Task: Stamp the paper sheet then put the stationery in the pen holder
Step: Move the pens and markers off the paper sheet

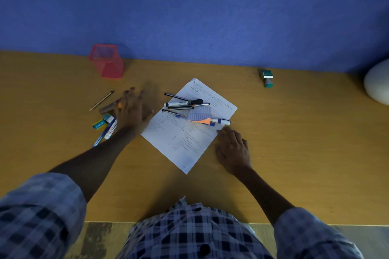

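A printed paper sheet (pixel 185 132) lies skewed at desk centre, pens heaped on its far half. The stamp (pixel 267 78) lies well apart at two o'clock, nearer the right hand (pixel 232 150), resting flat and empty. The left hand (pixel 132 109), blurred, fingers spread, hovers at nine o'clock.

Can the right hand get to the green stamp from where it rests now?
Probably yes. The right hand lies flat on the desk beside the paper sheet, and the green stamp stands alone near the blue wall, with bare desk between. It looks like a forward stretch.
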A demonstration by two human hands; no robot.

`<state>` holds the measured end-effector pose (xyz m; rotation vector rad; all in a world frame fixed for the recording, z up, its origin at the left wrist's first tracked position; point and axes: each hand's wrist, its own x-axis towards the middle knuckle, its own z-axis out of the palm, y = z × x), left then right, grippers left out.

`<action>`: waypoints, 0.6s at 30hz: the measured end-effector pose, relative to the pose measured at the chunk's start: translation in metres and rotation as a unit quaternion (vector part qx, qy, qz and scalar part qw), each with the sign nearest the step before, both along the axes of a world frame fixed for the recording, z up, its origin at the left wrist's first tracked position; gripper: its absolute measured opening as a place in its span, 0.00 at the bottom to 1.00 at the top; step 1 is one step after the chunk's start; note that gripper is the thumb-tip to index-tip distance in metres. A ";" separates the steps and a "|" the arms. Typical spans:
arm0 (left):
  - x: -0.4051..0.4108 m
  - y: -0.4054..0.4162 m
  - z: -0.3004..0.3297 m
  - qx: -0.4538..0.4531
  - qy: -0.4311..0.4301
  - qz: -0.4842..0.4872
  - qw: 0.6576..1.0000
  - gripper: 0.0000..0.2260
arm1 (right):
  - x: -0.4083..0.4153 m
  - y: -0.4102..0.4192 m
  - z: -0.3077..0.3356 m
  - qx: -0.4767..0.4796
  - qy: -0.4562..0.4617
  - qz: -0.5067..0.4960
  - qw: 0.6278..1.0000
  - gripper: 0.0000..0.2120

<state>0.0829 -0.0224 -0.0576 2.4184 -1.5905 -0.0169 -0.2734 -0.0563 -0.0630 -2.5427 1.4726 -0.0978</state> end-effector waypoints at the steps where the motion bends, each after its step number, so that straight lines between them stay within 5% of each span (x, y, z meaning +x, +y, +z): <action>1: -0.007 -0.005 0.002 0.005 -0.023 -0.051 0.998 0.32 | 0.000 0.000 0.000 0.003 0.000 -0.002 1.000 0.22; 11: -0.079 -0.053 0.003 0.068 -0.046 -0.327 0.941 0.41 | 0.002 0.001 -0.003 0.010 -0.006 -0.009 1.000 0.21; 18: -0.108 -0.074 0.005 0.076 -0.058 -0.357 0.929 0.33 | 0.002 0.000 -0.004 0.009 -0.008 -0.013 1.000 0.21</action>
